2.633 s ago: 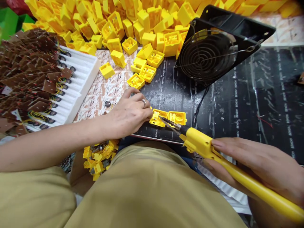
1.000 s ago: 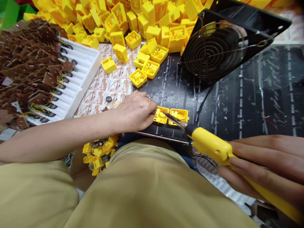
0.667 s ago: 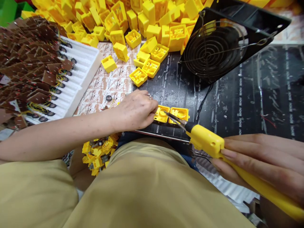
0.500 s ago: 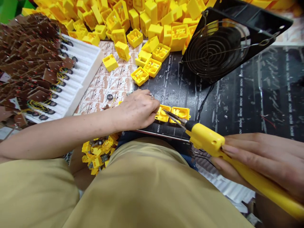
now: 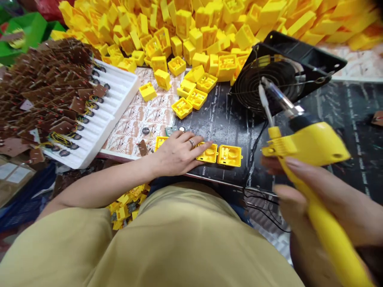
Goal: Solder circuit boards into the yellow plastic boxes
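My left hand point(image 5: 179, 153) lies palm down across a row of yellow plastic casings at the mat's front edge, its fingers spread. One casing point(image 5: 229, 155) lies uncovered just right of the fingertips; another point(image 5: 210, 153) is partly under them. In my right hand point(image 5: 317, 195) is a yellow soldering gun point(image 5: 311, 145), raised with its metal tip pointing up and left, in front of the fan. A small green circuit board point(image 5: 171, 130) and a round silver part point(image 5: 182, 129) lie just beyond my left hand.
A black fan point(image 5: 302, 52) stands at the back right. Yellow casings point(image 5: 196, 40) are heaped along the back. At left, brown circuit boards point(image 5: 44, 87) are piled on a white foam tray point(image 5: 115, 107). More yellow parts point(image 5: 122, 211) lie below the table edge.
The soldering gun has lifted up and away from the casings. My left hand has flattened and its fingers have spread over the row. The view has shifted, showing more at the back and left.
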{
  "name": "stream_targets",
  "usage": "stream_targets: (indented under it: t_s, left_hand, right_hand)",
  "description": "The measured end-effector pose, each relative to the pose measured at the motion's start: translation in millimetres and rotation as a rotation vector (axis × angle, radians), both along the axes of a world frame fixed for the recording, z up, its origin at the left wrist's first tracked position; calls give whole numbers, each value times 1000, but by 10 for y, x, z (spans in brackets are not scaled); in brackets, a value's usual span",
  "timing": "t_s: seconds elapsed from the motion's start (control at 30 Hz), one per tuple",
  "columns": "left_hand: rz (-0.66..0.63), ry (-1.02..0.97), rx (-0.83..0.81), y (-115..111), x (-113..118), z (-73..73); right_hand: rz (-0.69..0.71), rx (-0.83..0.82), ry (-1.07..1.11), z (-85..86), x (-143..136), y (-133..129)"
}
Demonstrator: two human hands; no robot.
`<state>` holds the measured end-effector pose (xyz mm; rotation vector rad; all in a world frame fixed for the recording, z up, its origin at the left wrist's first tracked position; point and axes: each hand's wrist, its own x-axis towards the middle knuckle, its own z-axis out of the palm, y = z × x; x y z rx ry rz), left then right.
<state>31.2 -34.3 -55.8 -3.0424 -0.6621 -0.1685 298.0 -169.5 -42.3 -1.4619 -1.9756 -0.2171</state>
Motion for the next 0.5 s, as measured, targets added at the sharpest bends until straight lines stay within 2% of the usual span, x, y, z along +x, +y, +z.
stream_targets:
  t_s: [0.07,0.17,0.23,0.27,0.33,0.4,0.47,0.5]
  left_hand:
    - [13,-34,36,-43,-140,1]
    - [88,-95,-20,-181,-667,214]
    - [223,-28,-175,-319,-1131,445]
    - [268,85,-310,-383,-1343,563]
    - [296,264,-509,-461,-1628,747]
    - [332,308,-591,-419,-1639,805]
    - [331,191,-580,-234,-1363,719]
    - [373,63,-476,-94,-1143,634]
  right_hand:
    - [78,99,3,-44,-101,163]
    - [215,124,4,-93,-121,309]
    - [260,87,-55,-126,-63,357]
    - [273,75,-86,-146,-30,378]
    - [301,57,-119,-198,16,426]
    - [325,16,-104,-261,17,478]
    - [334,-33,-63,-326,-20,521]
    - [333,-53,-44,-354,-47,535]
